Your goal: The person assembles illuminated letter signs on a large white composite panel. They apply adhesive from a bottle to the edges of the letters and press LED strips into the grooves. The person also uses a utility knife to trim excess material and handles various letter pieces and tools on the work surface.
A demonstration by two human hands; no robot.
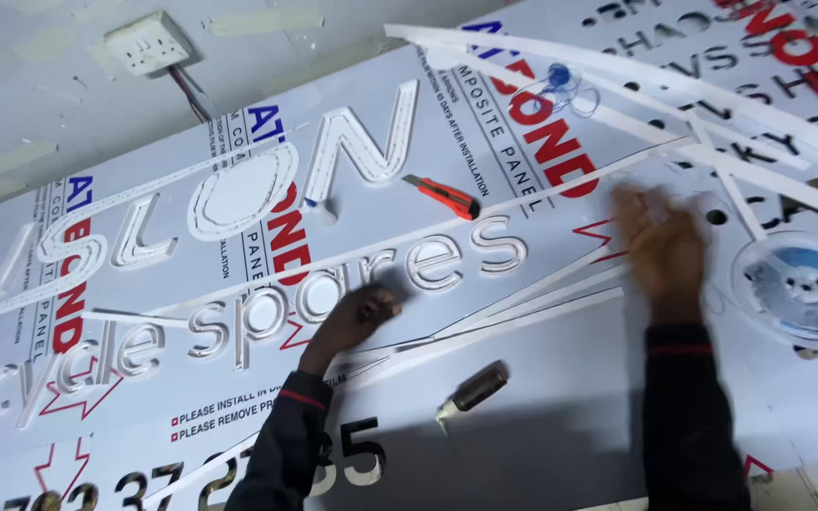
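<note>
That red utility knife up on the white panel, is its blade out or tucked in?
Cannot tell. The red utility knife lies flat on the white panel, untouched by either hand, and is too small to show any blade.

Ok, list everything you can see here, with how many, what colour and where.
sign panel: one, white with printed film and cut-out letters, fills most of the view
utility knife: one, red and black, upper centre on the panel
dark tool: one, dark handle with pale tip, lower centre
reel: one, clear with a blue core, right edge
white strips: several, long and thin, across the top right
wall socket: one, white, top left, with wires
left hand: dark sleeve, resting on the lower row of letters
right hand: dark sleeve, blurred, over the panel beside the reel
</note>
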